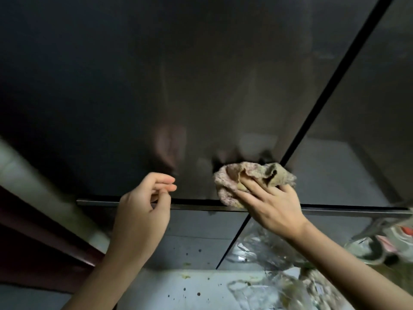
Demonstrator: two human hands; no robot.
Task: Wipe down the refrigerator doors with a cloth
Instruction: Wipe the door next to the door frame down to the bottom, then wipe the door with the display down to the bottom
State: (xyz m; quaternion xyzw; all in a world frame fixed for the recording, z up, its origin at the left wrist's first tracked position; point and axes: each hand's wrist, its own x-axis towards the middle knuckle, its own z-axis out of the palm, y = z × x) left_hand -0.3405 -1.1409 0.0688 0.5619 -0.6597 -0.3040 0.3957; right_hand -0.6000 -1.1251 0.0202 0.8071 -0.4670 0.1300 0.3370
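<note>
Dark glossy refrigerator doors [156, 86], upper pair and lower pair. My right hand [274, 206], fingers spread and flat, presses the crumpled pink-and-beige cloth [252, 175] against the lower right corner of the upper left door, just beside the vertical seam. My left hand [143, 209] hovers near that door's bottom edge, fingers loosely curled, holding nothing. The grey lower doors [196, 238] carry dark specks. I judge the wiping part-way: the lower doors look undone, and the upper right door cannot be judged.
</note>
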